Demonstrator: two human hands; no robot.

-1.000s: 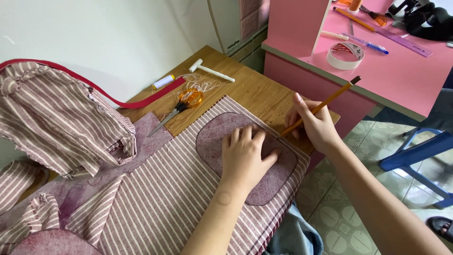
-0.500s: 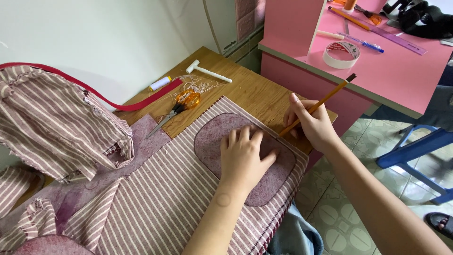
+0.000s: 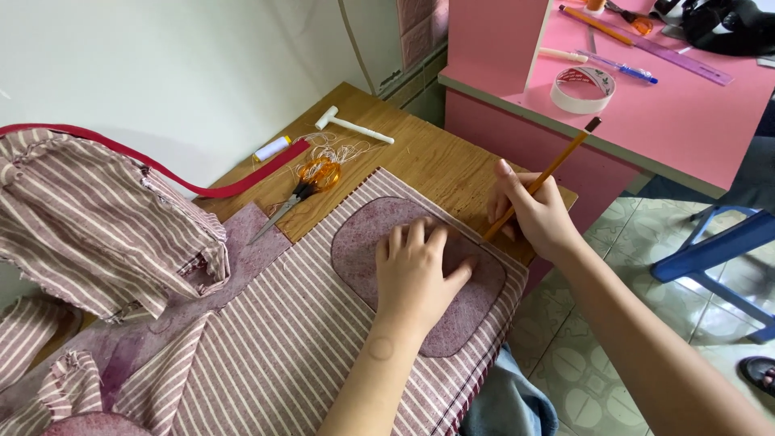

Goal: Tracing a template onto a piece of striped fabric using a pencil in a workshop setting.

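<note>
**Tracing a pocket piece on striped cloth**

A bunched striped garment [image 3: 97, 226] sat at the far left, with orange scissors [image 3: 311, 182] further along the wooden table [image 3: 436, 157]. The left hand [image 3: 416, 270] lay flat, fingers spread, pressing a rounded mauve pattern piece [image 3: 363, 238] onto the striped fabric [image 3: 282, 339]. Just beside its right edge, the right hand [image 3: 533, 214] pinched a pencil [image 3: 557, 165], tip down at the piece's edge. A tape roll [image 3: 583, 89] sat on the pink desk [image 3: 686, 121].
</note>
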